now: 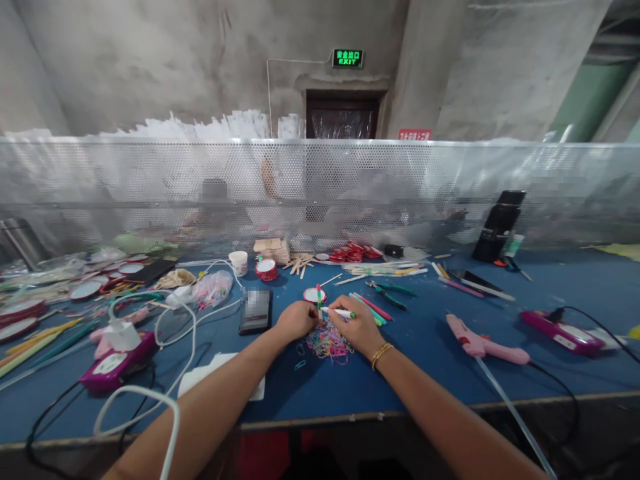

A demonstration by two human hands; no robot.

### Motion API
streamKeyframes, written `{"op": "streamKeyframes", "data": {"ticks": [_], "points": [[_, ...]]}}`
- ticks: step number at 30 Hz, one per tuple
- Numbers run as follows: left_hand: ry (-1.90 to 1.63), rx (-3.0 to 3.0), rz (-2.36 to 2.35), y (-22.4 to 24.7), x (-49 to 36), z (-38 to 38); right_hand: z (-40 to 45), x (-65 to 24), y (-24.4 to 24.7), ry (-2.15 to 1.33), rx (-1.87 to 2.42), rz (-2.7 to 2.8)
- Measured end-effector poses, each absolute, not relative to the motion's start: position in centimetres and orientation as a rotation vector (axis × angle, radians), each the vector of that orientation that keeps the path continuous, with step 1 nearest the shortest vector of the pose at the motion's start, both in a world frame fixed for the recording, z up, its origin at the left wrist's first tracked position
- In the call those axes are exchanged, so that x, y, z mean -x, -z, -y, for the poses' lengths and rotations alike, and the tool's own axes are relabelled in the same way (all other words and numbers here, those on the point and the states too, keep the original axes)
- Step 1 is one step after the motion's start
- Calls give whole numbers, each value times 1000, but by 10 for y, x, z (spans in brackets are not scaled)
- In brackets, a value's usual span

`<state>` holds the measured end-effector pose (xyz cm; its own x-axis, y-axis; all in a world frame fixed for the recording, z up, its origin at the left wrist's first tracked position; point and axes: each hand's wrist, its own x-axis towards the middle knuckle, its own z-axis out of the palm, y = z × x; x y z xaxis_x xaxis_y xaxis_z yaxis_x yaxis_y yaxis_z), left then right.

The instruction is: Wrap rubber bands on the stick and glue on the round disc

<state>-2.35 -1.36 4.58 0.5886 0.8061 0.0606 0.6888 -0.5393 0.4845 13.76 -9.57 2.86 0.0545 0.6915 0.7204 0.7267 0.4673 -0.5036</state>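
Note:
My left hand is closed on a small upright stick with green and red bands. In my right hand is a white marker pen with green at one end; its tip meets or nearly meets the stick. Beneath both hands lies a pile of colourful paper clips, partly covered by the fingers. Just behind the stick is a round white disc with a red rim. Several coloured pens lie beside my right hand.
A phone lies left of my hands, near a white cable and a purple power strip. Green-handled pliers, a pink glue gun and a black bottle are to the right. A perforated metal screen borders the table.

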Motion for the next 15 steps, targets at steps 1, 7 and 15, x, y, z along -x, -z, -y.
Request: {"op": "streamKeyframes", "data": {"ticks": [1,7,15], "points": [[-377,-2414,-1204,-46,23,13,96,-138,-29,45,1243,1655],[-375,-2421,-1175,-46,23,12,95,-137,-29,54,1281,1659],[-382,-2402,-1188,-44,21,10,94,-140,-29,88,1314,1608]]}}
